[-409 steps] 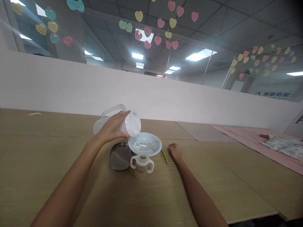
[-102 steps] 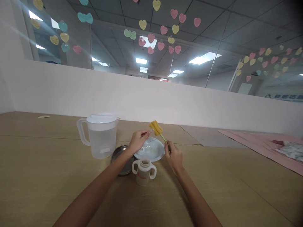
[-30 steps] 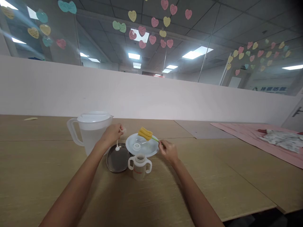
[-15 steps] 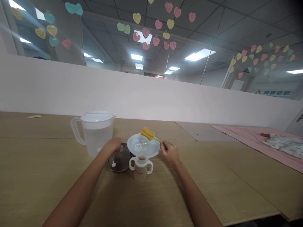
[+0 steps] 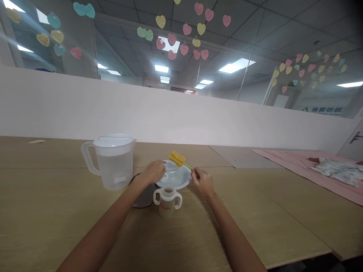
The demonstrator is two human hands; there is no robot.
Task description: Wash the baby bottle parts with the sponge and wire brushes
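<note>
My right hand (image 5: 203, 181) is closed around the green handle (image 5: 187, 166) of a sponge brush. The brush's yellow sponge head (image 5: 177, 158) is held over the far rim of a white bowl (image 5: 183, 181). My left hand (image 5: 155, 171) reaches over the bowl's left rim, fingers stretched and apart, close to a clear plastic piece with a white ring (image 5: 167, 176) in the bowl. Nothing shows in its grasp. Below my left wrist lies a dark metal dish (image 5: 145, 197), partly covered by my forearm. In front of the bowl stands an uncapped, two-handled baby bottle (image 5: 167, 203).
At the left stands a clear lidded pitcher (image 5: 115, 166) holding liquid. A pink cloth (image 5: 279, 158) with a patterned fabric item (image 5: 337, 170) covers the table's right side. A small flat pale piece (image 5: 36, 141) lies far left. A white wall (image 5: 176, 117) borders the table's back.
My left hand has moved right, from above the metal dish to the white bowl. The thin tube with a white end seen in the dish is now out of sight. My right hand stays put.
</note>
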